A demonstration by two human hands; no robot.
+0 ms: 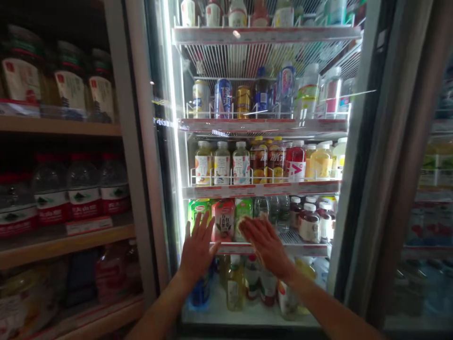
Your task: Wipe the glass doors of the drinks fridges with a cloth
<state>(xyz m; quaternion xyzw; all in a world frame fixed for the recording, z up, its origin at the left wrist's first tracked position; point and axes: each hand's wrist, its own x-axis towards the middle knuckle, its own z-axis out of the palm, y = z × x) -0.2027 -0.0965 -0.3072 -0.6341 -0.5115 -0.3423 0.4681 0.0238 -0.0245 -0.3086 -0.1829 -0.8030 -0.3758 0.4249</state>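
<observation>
In the head view, a lit drinks fridge with a glass door (220, 133) stands before me, with reflections across its pane. My left hand (197, 249) is flat against the glass at lower left, fingers spread, holding nothing. To its right, my right hand (266, 244) presses on the pane with its fingers together. A pale, crumpled cloth (241, 225) shows at its fingertips and under the palm; most of it is hidden. Behind the hands, inside the fridge, are a red drink carton (223, 221) and a green drink carton (200, 208).
Several fridge shelves (262, 190) hold bottles and cans. Left of the fridge, a wooden shelf unit (63, 245) carries water bottles (83, 191) with red caps. A thick metal upright (399, 165) and another lit fridge section (428, 226) are on the right.
</observation>
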